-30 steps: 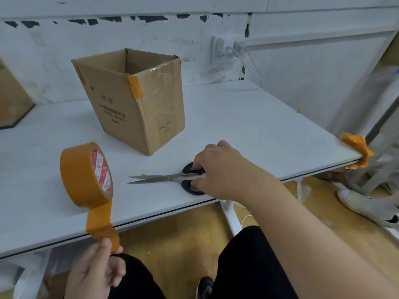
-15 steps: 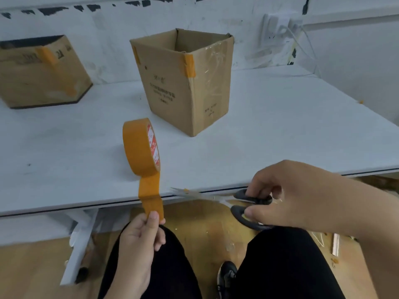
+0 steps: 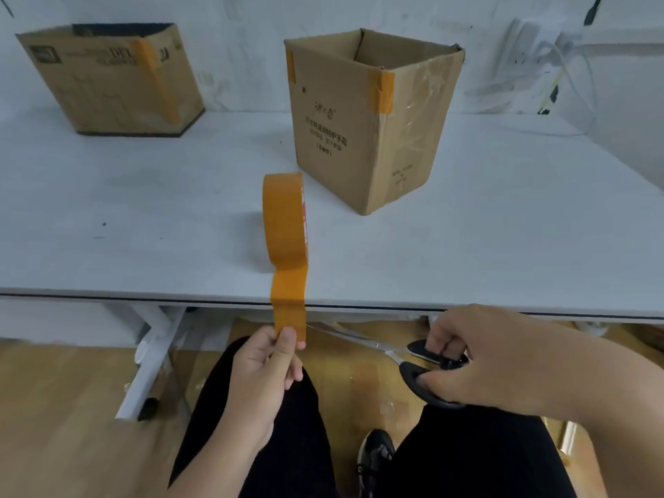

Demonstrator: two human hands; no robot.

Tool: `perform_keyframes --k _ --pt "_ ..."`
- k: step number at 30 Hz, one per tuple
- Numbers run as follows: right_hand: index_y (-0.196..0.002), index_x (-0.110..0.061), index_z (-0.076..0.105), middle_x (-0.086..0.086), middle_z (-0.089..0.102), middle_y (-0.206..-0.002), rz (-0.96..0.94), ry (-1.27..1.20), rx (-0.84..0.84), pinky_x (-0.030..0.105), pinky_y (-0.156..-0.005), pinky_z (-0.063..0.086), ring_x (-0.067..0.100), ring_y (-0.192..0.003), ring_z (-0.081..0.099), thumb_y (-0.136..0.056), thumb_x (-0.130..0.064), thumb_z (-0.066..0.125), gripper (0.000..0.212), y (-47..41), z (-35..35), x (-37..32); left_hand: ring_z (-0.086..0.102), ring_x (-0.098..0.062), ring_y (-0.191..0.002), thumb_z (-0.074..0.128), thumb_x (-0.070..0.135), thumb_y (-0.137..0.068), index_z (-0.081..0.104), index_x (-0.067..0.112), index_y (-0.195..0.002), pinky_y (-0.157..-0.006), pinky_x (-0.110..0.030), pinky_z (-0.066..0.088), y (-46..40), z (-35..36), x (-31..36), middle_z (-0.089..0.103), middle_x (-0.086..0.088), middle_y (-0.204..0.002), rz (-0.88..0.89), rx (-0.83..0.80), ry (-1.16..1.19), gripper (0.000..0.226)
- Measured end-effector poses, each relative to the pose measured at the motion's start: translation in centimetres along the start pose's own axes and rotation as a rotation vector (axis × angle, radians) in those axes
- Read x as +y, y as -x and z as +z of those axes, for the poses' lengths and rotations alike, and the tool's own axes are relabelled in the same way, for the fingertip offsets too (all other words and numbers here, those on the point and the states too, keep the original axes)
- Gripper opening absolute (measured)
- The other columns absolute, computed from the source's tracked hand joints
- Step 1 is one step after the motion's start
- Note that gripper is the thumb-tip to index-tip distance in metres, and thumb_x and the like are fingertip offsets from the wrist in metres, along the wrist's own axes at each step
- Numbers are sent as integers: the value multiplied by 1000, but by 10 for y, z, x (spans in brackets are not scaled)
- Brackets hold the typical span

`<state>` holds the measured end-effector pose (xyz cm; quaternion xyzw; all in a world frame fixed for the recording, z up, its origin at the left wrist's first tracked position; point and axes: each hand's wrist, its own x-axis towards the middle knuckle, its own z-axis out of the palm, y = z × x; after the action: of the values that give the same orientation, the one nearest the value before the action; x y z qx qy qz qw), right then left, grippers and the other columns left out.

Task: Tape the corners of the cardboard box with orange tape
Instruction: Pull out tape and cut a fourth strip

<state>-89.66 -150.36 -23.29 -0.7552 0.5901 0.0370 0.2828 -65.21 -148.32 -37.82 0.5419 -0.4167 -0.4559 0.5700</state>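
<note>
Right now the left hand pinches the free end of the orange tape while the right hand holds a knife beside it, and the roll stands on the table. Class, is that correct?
One detail is wrong: the right hand holds scissors, not a knife, as the head view shows. The left hand does pinch the free end of the orange tape, and the roll stands on the table.

The scene was evenly and softly lit, with only faint shadows beside the cardboard box (image 3: 373,120) and tape roll (image 3: 284,221) on the white table (image 3: 143,217). Clear tape on the box's right face caught glare. Wide-angle distortion bowed the table edge, and the scissors' blades (image 3: 352,336) were blurred.
</note>
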Motion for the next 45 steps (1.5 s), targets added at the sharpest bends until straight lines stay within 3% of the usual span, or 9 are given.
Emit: perform_keyframes --k 7,11,16,20,25,28,36,41,45 --pt "-88 -39 57 -16 64 -86 -30 31 -37 16 -65 45 2 -74 60 -64 -65 63 36 -11 -6 -15 47 -7 -44 56 51 -79 67 28 -77 -45 -16 39 0 5 2 65 3 -71 16 3 86 25" --pt "-80 -41 59 -21 67 -79 -1 -6 -27 13 -60 43 -4 -66 59 -41 -75 51 53 -7 -10 -7 43 -11 -43 59 60 -81 66 27 -76 -47 -18 40 2 4 1 61 -4 -61 6 -9 105 34" --pt "-81 -38 61 -30 67 -78 7 -37 -72 18 -64 51 -5 -65 63 -41 -76 50 57 -8 -13 -6 41 -14 -44 67 59 -75 67 28 -74 -47 -17 40 4 7 1 55 -7 -52 -35 -20 150 31" --pt "-83 -38 63 -26 69 -78 -32 -43 -93 22 -67 54 1 -67 64 -44 -75 50 56 -12 -12 -15 41 -12 -44 64 49 -75 67 27 -72 -49 -17 41 3 7 1 55 -5 -52 -23 -13 136 22" --pt "-80 -34 66 -20 71 -78 -54 -7 -84 21 -59 51 0 -66 64 -55 -69 55 44 -19 -15 -28 42 -11 -43 67 46 -73 67 25 -71 -47 -18 39 -1 6 1 54 -5 -52 -27 -36 161 22" --pt "-81 -30 66 -10 73 -82 -81 40 -63 31 -70 56 8 -69 66 -58 -68 55 46 -23 -18 -37 43 -10 -44 67 47 -72 67 24 -71 -47 -18 39 -2 5 -1 55 -5 -52 -29 -49 163 22" --pt "-85 -22 68 0 72 -85 -122 153 -24 37 -75 56 16 -77 67 -72 -61 59 42 -31 -18 -50 44 -10 -44 69 47 -71 67 23 -72 -46 -19 39 -3 3 -4 54 -4 -52 -36 -51 160 24" --pt "-89 -33 63 -17 67 -83 -116 130 -10 21 -70 48 0 -80 60 -76 -57 64 27 -33 -20 -46 43 -11 -45 69 44 -73 66 20 -73 -47 -19 39 -1 -1 -3 54 -4 -53 -42 -60 147 24" --pt "-87 -36 61 -20 67 -82 -134 108 -28 15 -63 38 -3 -78 59 -75 -56 67 24 -32 -20 -41 43 -11 -46 68 45 -74 68 18 -75 -49 -19 40 7 -9 -6 55 -5 -55 -70 -93 105 27"
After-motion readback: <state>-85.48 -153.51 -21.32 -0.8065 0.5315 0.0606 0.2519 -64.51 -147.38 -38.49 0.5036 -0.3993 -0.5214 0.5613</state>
